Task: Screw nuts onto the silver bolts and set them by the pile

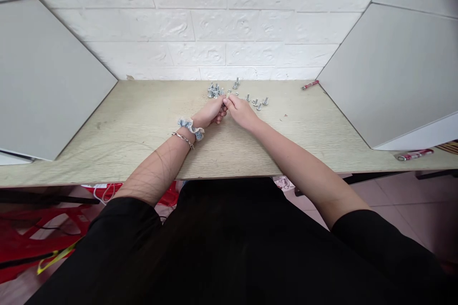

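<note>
My left hand (pixel 212 112) and my right hand (pixel 242 112) meet fingertip to fingertip over the middle of the wooden tabletop (pixel 143 123). Both are closed in a pinch, and whatever is between the fingers is too small and covered to make out. Just beyond my left fingers lies a cluster of silvery bolts (pixel 213 90), several standing on their heads. Another bolt (pixel 236 83) is a little further back. To the right of my right hand, several more bolts (pixel 256 102) are scattered, some of them upright.
A white brick-patterned wall (pixel 209 28) closes off the back. Grey panels rise at the left (pixel 53 76) and the right (pixel 404 66). One small red tube-like object (pixel 309 85) lies at the back right, and a larger red-and-silver one (pixel 415 154) near the right front edge.
</note>
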Available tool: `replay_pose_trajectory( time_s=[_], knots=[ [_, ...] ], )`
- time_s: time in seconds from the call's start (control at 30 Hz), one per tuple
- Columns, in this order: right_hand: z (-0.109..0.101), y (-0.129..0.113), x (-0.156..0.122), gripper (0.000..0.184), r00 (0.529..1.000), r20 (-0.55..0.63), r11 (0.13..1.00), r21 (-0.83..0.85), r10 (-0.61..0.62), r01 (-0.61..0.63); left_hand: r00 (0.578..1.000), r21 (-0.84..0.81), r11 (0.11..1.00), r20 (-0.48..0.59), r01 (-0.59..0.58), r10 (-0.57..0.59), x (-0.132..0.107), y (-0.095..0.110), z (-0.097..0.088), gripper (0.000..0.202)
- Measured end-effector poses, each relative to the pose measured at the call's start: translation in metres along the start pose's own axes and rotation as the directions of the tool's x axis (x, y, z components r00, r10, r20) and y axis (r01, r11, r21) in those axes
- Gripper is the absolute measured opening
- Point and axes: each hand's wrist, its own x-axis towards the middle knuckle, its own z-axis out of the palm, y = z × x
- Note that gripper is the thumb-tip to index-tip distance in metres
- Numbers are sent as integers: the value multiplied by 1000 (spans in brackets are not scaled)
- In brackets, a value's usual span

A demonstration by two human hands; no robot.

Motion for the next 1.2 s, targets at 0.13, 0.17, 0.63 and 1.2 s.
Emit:
replay_pose_trajectory(
  time_s=[0.13,0.17,0.63,1.2],
  knots=[
    [2,1,0,17,1000,0,999,45,-21,21,1000,34,999,3,-10,10,1,-1,-3,45],
    [2,1,1,12,1000,3,996,82,-20,19,1000,42,999,-2,-19,19,2,-1,-4,45],
    [4,4,-1,47,1000,-6,987,160,4,-3,998,92,994,43,-52,48,4,-6,-5,49],
    [0,-1,-3,26,1000,11,996,92,-16,15,998,128,989,7,-68,68,0,-2,-4,45]
  ],
)
